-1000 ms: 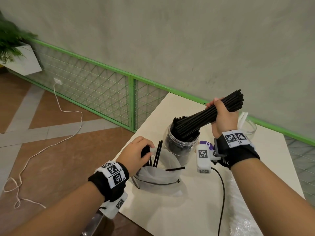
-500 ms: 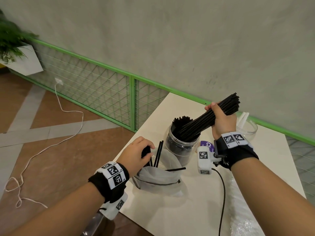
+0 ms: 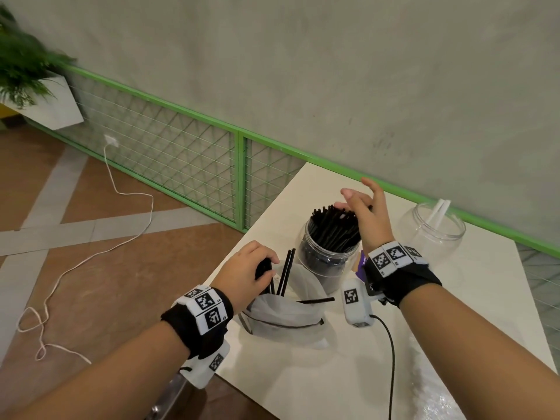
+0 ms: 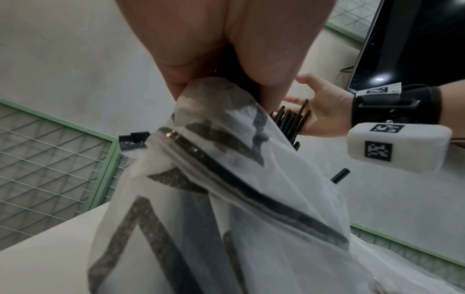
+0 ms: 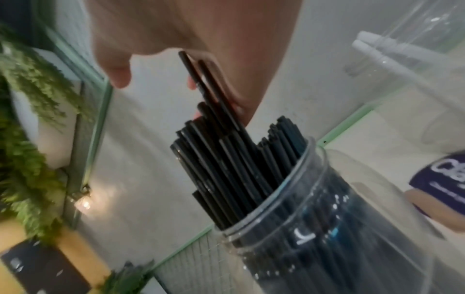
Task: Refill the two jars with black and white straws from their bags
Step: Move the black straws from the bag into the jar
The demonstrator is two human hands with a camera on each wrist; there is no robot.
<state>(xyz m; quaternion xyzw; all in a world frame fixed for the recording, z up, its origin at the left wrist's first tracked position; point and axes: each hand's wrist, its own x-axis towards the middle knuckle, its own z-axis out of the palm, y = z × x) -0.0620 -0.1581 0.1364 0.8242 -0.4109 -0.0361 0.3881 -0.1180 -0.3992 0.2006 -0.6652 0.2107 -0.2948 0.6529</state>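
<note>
- Bag point(image 3: 285, 313): thin translucent plastic, near the table's point(image 3: 303, 374) near-left edge. Limp and light by the look of it, and would likely collapse unless held at the mouth. The left hand point(image 3: 245, 268) has curled fingers point(image 4: 266, 65) pinching its upper rim together with a few straws.
- Loose black straws point(image 3: 286, 275): a few stand in the bag's mouth, one lies across it. Probably light, stiff, smooth and prone to rolling; best gathered as a bundle around mid-length.
- Black straw jar point(image 3: 328, 253): clear plastic, just beyond the bag, packed upright with black straws. Likely light enough to tip if knocked sideways.
- Right hand point(image 3: 366, 213): fingers spread and relaxed, palm against the straw tops, gripping nothing.
- White straw jar point(image 3: 431, 228): toward the far-right edge, clear, nearly empty, a couple of white straws point(image 3: 438, 212) leaning inside.
</note>
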